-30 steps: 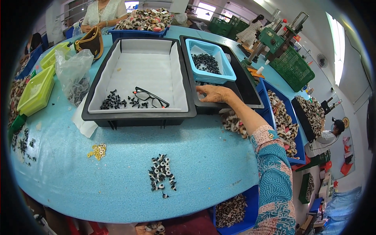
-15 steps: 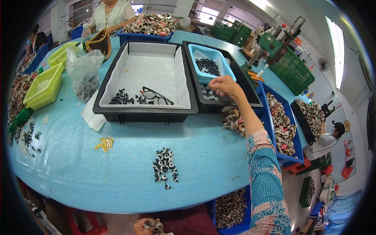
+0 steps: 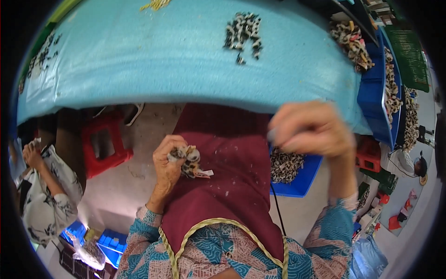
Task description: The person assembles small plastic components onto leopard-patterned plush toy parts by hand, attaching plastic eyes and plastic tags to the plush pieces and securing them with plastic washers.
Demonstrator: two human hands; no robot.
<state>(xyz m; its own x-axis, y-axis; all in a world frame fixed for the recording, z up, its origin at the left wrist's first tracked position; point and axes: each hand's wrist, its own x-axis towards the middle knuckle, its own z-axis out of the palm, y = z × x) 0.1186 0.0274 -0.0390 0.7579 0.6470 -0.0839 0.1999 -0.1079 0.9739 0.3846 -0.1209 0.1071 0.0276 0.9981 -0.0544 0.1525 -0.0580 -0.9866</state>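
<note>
Head view was what I had, looking straight down over the lap. My left hand (image 3: 169,160) was curled shut around a clump of small black-and-white pieces (image 3: 186,159), with a small pale tag sticking out beside them, held just above the maroon apron (image 3: 223,186). My right hand (image 3: 309,130) was raised near the table edge, well apart from the left, and blurred; its fingers were bent inward, but I could not tell whether they pinched anything. Just beneath that hand sat a blue bin (image 3: 302,179) holding more of the same speckled pieces, beside my right knee. Above both hands curved the light blue table (image 3: 139,60), with a loose pile of the pieces (image 3: 244,32) lying on it near the top, and a few yellow bits at the upper edge. Along the right rim stood long blue trays (image 3: 374,93) filled with more parts. Under the table to the left was a red stool (image 3: 106,146), and another person in a patterned sleeve (image 3: 46,186) sat at the far left.
</note>
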